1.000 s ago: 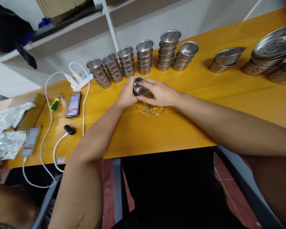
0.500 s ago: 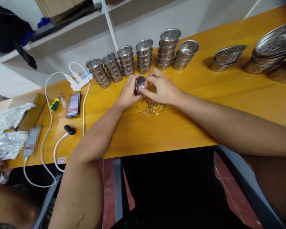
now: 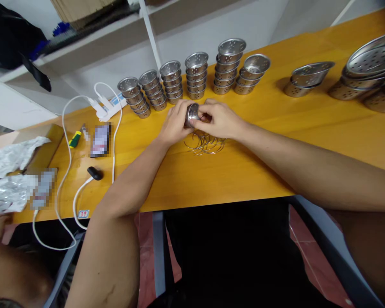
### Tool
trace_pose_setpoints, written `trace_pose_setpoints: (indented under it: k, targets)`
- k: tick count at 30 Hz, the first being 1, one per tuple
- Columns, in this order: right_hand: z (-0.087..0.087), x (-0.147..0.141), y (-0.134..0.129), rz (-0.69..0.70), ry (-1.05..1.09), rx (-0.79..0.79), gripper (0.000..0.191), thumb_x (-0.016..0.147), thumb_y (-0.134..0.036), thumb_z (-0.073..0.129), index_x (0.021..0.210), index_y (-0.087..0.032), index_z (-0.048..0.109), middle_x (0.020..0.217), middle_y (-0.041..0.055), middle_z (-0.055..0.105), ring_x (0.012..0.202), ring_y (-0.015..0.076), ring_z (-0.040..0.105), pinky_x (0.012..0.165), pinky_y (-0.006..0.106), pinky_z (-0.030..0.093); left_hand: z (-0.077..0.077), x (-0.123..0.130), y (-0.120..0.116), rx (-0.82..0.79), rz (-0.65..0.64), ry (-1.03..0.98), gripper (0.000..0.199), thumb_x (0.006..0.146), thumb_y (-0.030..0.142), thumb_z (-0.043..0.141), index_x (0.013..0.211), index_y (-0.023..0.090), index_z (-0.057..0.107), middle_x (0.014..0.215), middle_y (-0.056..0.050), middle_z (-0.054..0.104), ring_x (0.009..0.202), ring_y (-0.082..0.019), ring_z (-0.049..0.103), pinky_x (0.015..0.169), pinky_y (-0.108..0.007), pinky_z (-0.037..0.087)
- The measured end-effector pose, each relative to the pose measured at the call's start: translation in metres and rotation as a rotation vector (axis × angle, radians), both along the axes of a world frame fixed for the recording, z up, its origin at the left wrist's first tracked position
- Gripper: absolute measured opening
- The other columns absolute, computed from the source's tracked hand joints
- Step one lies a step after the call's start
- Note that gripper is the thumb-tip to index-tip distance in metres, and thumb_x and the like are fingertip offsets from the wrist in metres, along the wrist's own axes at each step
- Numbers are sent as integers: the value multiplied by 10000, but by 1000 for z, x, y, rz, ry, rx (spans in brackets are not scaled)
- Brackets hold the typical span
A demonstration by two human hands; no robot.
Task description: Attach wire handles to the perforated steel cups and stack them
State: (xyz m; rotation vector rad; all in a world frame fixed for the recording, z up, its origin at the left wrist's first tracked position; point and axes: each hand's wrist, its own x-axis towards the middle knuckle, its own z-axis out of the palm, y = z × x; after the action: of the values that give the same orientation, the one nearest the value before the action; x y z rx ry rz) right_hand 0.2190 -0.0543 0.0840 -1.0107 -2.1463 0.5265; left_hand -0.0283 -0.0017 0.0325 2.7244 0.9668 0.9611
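A small perforated metal cup [image 3: 192, 113] is held just above the table, its side with punched holes turned toward me. My left hand [image 3: 176, 123] wraps round the cup from the left, fingers closed on it. From the right, the thumb and fingers of my right hand [image 3: 220, 119] grip the cup's edge. A thin curved line, perhaps a wire, crosses the cup; I cannot make out whether my right fingers also pinch a wire. Under my right hand lies a loose pile of thin curved metal wires [image 3: 207, 146].
Behind my hands stand several stacks of perforated metal cups [image 3: 196, 77]. Larger perforated cups [image 3: 356, 87] sit at the far right. On the left are a power strip [image 3: 111, 110], white cables, a black plug-like object [image 3: 95, 173], phones and plastic bags [image 3: 13, 158]. Another person's arm [image 3: 16, 269] shows lower left.
My right hand's fingers have lowered and closed in on the cup's right edge. The cup has turned slightly in my left hand. The view has shifted slightly.
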Motion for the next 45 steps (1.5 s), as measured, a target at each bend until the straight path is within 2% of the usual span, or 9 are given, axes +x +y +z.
trace_pose_setpoints:
  k: [6, 13, 25, 31, 34, 37, 40, 42, 45]
  targets:
    - [3, -1, -1, 25, -12, -158, 423, 1049, -354, 793, 735, -254, 527, 724, -13, 549, 699, 186, 474, 738, 396, 341, 7, 2, -7, 12, 38, 61, 679, 1066, 379, 817, 1647, 245, 492, 1653, -186, 675, 1582, -411, 675, 1330, -565, 551]
    - [-3, -1, 0, 37, -4, -66, 483, 1060, -385, 765, 700, -260, 468, 775, 3, 521, 715, 189, 454, 740, 403, 327, 6, 2, -6, 3, 60, 61, 720, 997, 278, 822, 1630, 245, 481, 1635, -184, 664, 1567, -413, 674, 1311, -570, 559]
    - [-6, 5, 5, 85, 34, 6, 481, 1066, -445, 710, 714, -267, 435, 759, -1, 466, 718, 193, 441, 739, 409, 323, 0, -3, 3, 21, -32, -24, 687, 1117, 520, 765, 1667, 278, 431, 1666, -177, 620, 1606, -421, 644, 1361, -591, 531]
    - [-1, 17, 10, 283, 26, -38, 570, 1121, -673, 716, 788, -257, 514, 841, 9, 555, 757, 191, 516, 733, 387, 399, -27, -13, 28, -31, 6, -241, 806, 1038, 619, 886, 1603, 298, 408, 1545, -153, 640, 1486, -384, 706, 1315, -589, 588]
    - [0, 28, 14, 291, -94, -45, 544, 1097, -745, 733, 884, -257, 617, 912, 32, 646, 767, 200, 559, 735, 389, 437, -41, -23, 42, -102, 73, -332, 910, 995, 668, 948, 1592, 303, 365, 1537, -157, 635, 1440, -366, 734, 1288, -591, 619]
    - [0, 38, 18, 237, -278, -67, 499, 1064, -770, 754, 1042, -271, 738, 996, 66, 739, 799, 241, 634, 750, 411, 471, -46, -25, 45, -159, 101, -391, 980, 973, 768, 949, 1587, 309, 339, 1533, -161, 635, 1413, -357, 760, 1247, -579, 654]
    - [-1, 42, 19, 114, -299, -70, 596, 1060, -813, 743, 1316, -277, 791, 1090, 114, 798, 907, 324, 717, 845, 481, 553, -38, -18, 35, -181, 76, -345, 1020, 925, 902, 916, 1564, 301, 393, 1504, -150, 668, 1392, -365, 776, 1227, -577, 667]
    - [-3, 40, 18, 63, -191, -5, 744, 1058, -833, 741, 1528, -257, 737, 1291, 171, 801, 1095, 398, 756, 998, 553, 601, -29, -12, 25, -162, 32, -267, 1018, 903, 965, 881, 1544, 289, 471, 1498, -151, 688, 1417, -382, 762, 1252, -582, 653]
    - [-9, 30, 15, 118, -32, 76, 928, 1012, -826, 812, 1711, -247, 622, 1576, 219, 704, 1405, 483, 701, 1244, 630, 562, -15, -3, 12, -91, -40, -185, 1007, 929, 1003, 807, 1576, 280, 538, 1544, -168, 684, 1507, -404, 711, 1330, -586, 610]
